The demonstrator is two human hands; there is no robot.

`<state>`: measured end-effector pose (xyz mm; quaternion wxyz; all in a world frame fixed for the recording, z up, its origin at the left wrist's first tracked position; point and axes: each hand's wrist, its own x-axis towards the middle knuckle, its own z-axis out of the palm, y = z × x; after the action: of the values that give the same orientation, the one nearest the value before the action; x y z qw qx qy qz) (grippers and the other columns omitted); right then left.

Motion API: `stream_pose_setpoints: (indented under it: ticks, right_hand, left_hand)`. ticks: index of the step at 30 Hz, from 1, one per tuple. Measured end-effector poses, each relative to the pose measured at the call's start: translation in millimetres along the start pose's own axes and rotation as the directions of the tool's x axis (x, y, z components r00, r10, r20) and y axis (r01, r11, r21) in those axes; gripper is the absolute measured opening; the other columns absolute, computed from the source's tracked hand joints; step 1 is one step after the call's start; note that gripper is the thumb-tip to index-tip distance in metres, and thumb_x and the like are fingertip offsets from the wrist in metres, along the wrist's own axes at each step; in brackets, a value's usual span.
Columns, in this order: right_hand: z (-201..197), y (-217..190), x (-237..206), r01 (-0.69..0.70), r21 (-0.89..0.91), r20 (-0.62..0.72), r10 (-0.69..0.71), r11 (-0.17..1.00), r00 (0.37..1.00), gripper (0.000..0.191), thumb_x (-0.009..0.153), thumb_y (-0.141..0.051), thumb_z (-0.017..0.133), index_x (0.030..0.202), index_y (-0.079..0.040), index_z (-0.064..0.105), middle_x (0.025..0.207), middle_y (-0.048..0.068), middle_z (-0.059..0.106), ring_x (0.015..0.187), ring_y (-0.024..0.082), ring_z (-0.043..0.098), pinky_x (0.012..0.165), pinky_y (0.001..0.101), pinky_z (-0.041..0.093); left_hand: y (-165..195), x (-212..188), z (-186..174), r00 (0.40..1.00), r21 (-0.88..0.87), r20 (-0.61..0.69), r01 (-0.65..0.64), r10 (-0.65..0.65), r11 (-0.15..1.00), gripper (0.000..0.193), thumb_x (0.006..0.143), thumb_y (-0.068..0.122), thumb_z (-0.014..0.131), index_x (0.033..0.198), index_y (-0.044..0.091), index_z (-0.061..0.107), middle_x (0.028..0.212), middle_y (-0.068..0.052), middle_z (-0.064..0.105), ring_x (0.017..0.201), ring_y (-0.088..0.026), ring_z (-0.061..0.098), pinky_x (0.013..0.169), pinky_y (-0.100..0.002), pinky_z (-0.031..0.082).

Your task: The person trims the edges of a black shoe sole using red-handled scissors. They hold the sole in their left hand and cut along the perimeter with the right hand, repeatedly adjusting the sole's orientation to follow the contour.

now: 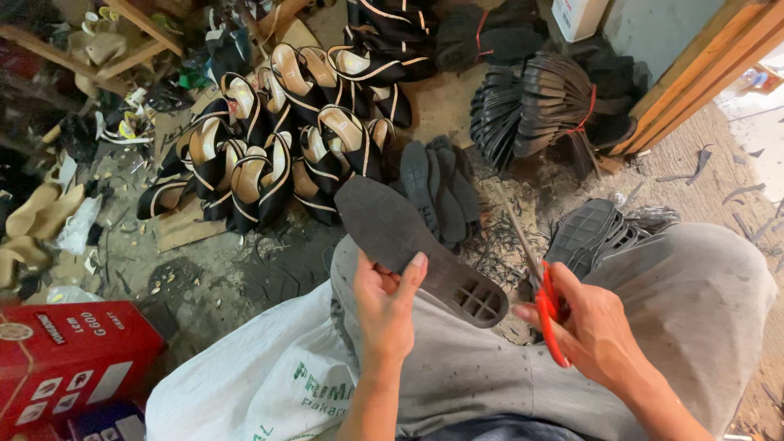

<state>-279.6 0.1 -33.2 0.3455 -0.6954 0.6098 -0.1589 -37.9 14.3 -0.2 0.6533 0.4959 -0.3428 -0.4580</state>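
Sole [408,233] above white printed sack [245,384]

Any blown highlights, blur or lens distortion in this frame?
Head view: daylight blows out the floor at the right edge; the left hand, black sole and right hand with red-handled scissors are sharp; wide-angle bending shows at the edges.

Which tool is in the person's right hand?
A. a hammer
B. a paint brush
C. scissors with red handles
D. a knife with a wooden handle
C: the right hand grips scissors with red handles, blades pointing up beside the black shoe sole that the left hand holds.
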Motion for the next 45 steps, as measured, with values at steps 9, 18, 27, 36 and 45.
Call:
stream_pose_setpoints:
  ticks: [9, 18, 27, 36, 45]
  right_hand:
    - [-11.8, -5.9, -14.7, 0.341, -0.345, -0.213, -0.426, 0.875, 0.879, 0.057, 0.063, -0.051, 0.08, 0.102, -0.012, 0.067, 0.081, 0.006, 0.07, 0.069, 0.028, 0.068, 0.059, 0.04, 0.052]
    - [-5.4, 12.3, -6.6, 0.179, -0.219, -0.049, -0.194, 0.959, 0.98, 0.05, 0.072, -0.052, 0.083, 0.099, -0.014, 0.065, 0.056, 0.007, 0.064, 0.054, 0.031, 0.065, 0.053, 0.0432, 0.05]
    - [-2.9, -10.6, -16.6, 0.224, -0.206, -0.1, -0.248, 0.953, 0.964, 0.054, 0.07, -0.05, 0.083, 0.103, -0.01, 0.068, 0.074, 0.011, 0.072, 0.062, 0.033, 0.068, 0.054, 0.043, 0.051]
    - [2.0, -10.7, -10.6, 0.267, -0.212, -0.132, -0.298, 0.94, 0.945, 0.056, 0.066, -0.052, 0.087, 0.099, -0.011, 0.069, 0.067, 0.009, 0.07, 0.059, 0.032, 0.068, 0.053, 0.0422, 0.052]
    - [-1.9, 7.8, -11.4, 0.141, -0.073, -0.109, -0.149, 0.987, 0.983, 0.042, 0.079, -0.043, 0.082, 0.1, -0.01, 0.066, 0.058, 0.011, 0.062, 0.053, 0.033, 0.063, 0.054, 0.0425, 0.05]
  left_hand:
    - [-7.2, 2.6, -9.6, 0.996, -0.038, -0.087, 0.011, -0.014, 0.999, 0.027, 0.097, 0.003, 0.07, 0.121, -0.005, 0.059, 0.105, -0.005, 0.067, 0.09, -0.009, 0.058, 0.081, -0.026, 0.049]
    - [-5.8, 0.4, -6.9, 0.991, -0.095, -0.132, -0.005, -0.007, 0.995, 0.033, 0.094, 0.003, 0.068, 0.126, -0.002, 0.06, 0.112, -0.005, 0.068, 0.096, -0.009, 0.064, 0.087, -0.026, 0.053]
    - [0.7, -10.1, 9.5, 0.991, 0.093, -0.102, -0.073, 0.083, 0.993, 0.029, 0.096, 0.008, 0.07, 0.12, -0.001, 0.058, 0.104, -0.004, 0.068, 0.088, -0.008, 0.062, 0.077, -0.024, 0.053]
    - [1.7, -18.7, 12.4, 0.994, 0.223, -0.05, -0.087, 0.101, 0.971, 0.031, 0.097, 0.014, 0.071, 0.122, 0.0, 0.059, 0.103, -0.003, 0.067, 0.087, -0.008, 0.06, 0.076, -0.023, 0.051]
    - [-1.6, -15.7, 10.5, 0.998, 0.119, -0.068, 0.021, -0.013, 0.993, 0.034, 0.094, 0.012, 0.071, 0.123, 0.0, 0.058, 0.106, -0.005, 0.069, 0.091, -0.01, 0.065, 0.082, -0.028, 0.055]
